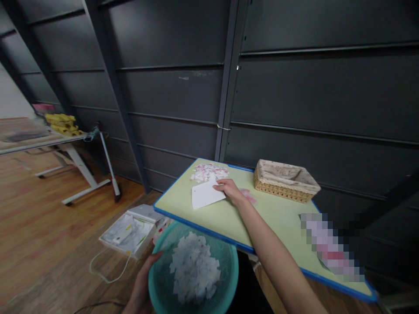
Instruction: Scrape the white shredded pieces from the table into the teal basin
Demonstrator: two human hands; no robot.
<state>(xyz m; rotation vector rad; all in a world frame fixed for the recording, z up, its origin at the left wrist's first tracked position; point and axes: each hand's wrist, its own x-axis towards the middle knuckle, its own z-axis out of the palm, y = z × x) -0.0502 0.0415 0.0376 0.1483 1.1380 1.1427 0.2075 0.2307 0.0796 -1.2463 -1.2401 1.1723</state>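
Seemingly from above, a person is looking down at a pale green table (278, 218) with a blue edge, set against a dark grey panelled wall (294, 87). The right hand (231, 191) is reaching out across the tabletop, its fingers pinching the near edge of a white plastic scraper card (206, 195) that is lying flat on the table. Just beyond the card, towards the far left corner of the table, a heap of small pink and white paper scraps (208, 172) is sitting in a loose pile, close to the card's far edge but whether touching it cannot be told. A few pinkish scraps (248, 195) are lying just to the right of the wrist.

Below the table's near edge, the left hand (141, 285) is gripping the rim of a round teal basin (163, 288), holding it up under the table edge. White paper scraps (194, 272) are filling the basin's middle.

On the table's far right side, well apart from the hands, a shallow wicker basket (284, 179) with a cloth lining is standing. On the wooden floor (49, 226) to the left, a white flat device (132, 229) with a trailing cord is lying near the basin. Further left, a folding table (39, 139) is carrying some yellow items (63, 124).
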